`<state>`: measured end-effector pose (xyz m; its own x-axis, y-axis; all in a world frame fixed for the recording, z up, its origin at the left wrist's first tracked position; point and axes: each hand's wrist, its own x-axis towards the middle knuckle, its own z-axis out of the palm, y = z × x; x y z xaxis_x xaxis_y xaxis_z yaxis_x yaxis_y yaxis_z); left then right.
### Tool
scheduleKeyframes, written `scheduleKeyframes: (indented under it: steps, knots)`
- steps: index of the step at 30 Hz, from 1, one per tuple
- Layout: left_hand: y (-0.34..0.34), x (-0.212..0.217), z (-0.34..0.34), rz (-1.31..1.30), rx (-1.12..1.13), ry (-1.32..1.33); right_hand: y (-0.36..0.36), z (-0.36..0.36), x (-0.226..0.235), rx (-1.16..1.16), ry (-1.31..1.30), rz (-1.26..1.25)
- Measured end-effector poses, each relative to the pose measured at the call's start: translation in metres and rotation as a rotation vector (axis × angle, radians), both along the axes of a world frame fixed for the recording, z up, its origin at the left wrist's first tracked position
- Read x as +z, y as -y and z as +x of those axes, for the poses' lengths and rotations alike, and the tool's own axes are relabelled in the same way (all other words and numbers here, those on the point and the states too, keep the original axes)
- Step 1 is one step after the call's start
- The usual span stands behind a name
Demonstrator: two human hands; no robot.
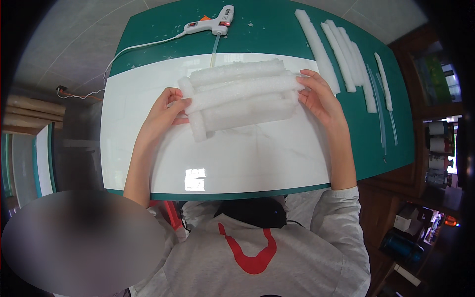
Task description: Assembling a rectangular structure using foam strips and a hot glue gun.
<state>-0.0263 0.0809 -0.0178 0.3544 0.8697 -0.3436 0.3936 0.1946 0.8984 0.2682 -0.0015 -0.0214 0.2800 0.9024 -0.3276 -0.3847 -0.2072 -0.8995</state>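
Observation:
A white foam structure [247,113] made of several strips is held up over the white board [262,163]. Across its top runs a long foam strip [242,90], roughly level from left to right. My left hand [167,108] is closed on the left end of this strip, thumb on top, beside a short foam crosspiece [199,127]. At the other end, my right hand [320,96] pinches the strip between thumb and fingers. Some fingertips on both sides are hidden behind the foam.
Behind the board, a white hot glue gun [217,24] lies on the green table [153,29], with a clear glue stick [215,49] in it. Its cord [143,45] trails left. Loose foam strips [316,49] and clear glue sticks [381,106] lie at the right.

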Motion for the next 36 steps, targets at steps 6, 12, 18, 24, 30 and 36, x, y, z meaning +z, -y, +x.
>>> scheduleKeyframes:
  steps: [6,12,18,24,30,36]
  knots:
    - [-0.0004,-0.0006,0.0006,0.001,0.002,-0.023,-0.0007,-0.0022,0.0035,-0.005,0.036,-0.010]
    - [-0.0006,-0.0006,0.0003,0.011,0.004,-0.025,-0.0013,-0.0001,0.0023,0.013,0.052,-0.009]
    - [0.0022,0.0004,0.0003,0.014,0.012,-0.013,0.0000,-0.0005,0.0042,0.025,0.063,0.001]
    - [0.0036,0.0017,0.0002,0.008,0.012,-0.005,0.0005,0.0024,0.0033,0.051,0.052,0.014]
    - [0.0027,0.0002,0.0013,0.011,0.015,-0.012,0.0000,0.0038,0.0024,0.052,0.063,0.007]
    - [0.0030,0.0068,0.0017,-0.048,0.009,0.069,0.0005,0.0026,0.0036,0.049,0.062,0.012]
